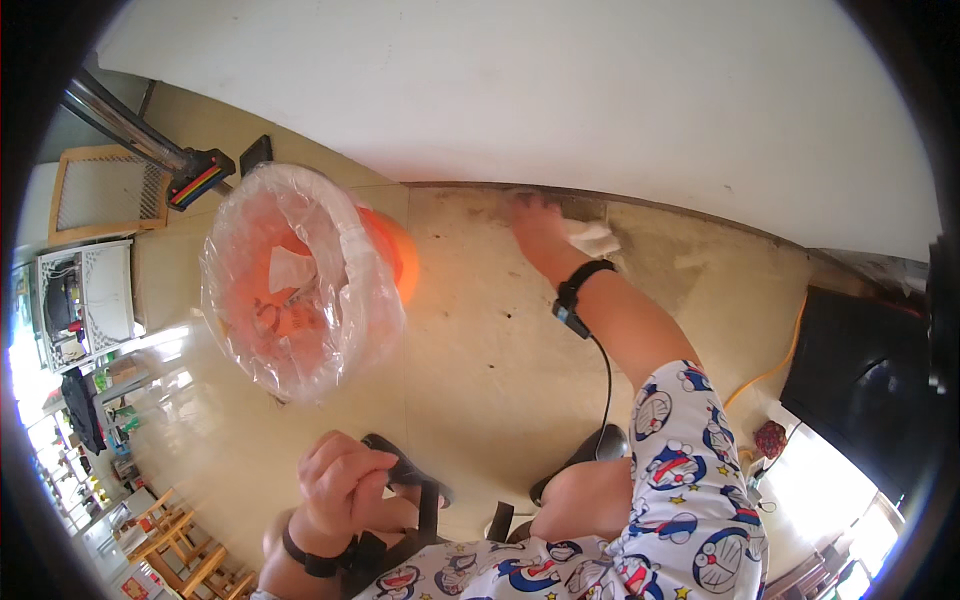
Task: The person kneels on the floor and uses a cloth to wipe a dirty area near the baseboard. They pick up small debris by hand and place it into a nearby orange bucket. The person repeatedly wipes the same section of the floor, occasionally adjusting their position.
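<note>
1. One hand, the right, is reaching the floor at the foot of the white panel; its fingers are blurring, so I cannot tell whether they are gripping anything.
2. A white cloth, or perhaps paper, is lying just beside it; I am favouring low, flat fingertips there.
3. The left hand is curling, fingers together, nothing showing inside.
4. I am minding the cable dangling below and the orange bin standing leftward.
</note>
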`<state>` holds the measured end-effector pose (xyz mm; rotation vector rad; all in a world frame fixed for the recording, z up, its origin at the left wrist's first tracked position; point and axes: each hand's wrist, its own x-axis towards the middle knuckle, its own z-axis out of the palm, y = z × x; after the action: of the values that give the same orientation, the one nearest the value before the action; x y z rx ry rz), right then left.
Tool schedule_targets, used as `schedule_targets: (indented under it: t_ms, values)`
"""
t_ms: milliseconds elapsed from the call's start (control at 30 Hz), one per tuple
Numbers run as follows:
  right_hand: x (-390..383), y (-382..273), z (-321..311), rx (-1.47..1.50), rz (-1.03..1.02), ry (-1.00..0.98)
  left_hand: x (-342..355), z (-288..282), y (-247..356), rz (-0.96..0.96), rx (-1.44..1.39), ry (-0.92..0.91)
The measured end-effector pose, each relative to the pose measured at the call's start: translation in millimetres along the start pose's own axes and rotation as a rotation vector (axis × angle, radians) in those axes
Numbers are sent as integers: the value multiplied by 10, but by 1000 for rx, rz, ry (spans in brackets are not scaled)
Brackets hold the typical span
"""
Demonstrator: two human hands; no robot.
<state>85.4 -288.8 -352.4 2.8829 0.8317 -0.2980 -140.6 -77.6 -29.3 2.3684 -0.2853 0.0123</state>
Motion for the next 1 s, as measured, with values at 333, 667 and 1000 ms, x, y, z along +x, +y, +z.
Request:
schedule_targets:
  t_ms: [333,667,1000]
  values:
    - [-568,470,-131,41,149,-67,-72,-74,-59,74,-14,-27]
    - [444,-566,3,18,-143,219,-256,-25,76,-69,95,2]
    - [-24,84,123,-41,78,-62,-41,59,37,-59,58,-35]
